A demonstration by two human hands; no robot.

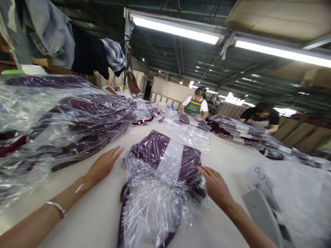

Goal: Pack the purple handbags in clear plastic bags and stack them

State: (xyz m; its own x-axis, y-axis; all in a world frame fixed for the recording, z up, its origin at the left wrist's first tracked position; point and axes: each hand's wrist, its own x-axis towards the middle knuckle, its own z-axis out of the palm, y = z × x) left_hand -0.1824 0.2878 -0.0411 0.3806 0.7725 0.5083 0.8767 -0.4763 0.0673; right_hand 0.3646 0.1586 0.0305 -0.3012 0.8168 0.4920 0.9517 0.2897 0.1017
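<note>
A dark purple garment in clear plastic (152, 148), with a pale band across it, lies on the white table (103, 210) in front of me. My left hand (103, 164) is to the left of it, fingers stretched out and apart from the package, holding nothing. At its right edge, my right hand (215, 182) has its fingers extended, the tips at the plastic, without gripping it. Loose crinkled plastic (157, 206) covers the near part of the garment.
Wrapped purple garments (85, 117) are piled at the left. More packages (238, 127) line the far right side. Two people (194, 106) work across the table. Clear plastic sheeting (302, 196) and a grey object (261, 210) lie at the right. Clothes (88, 51) hang upper left.
</note>
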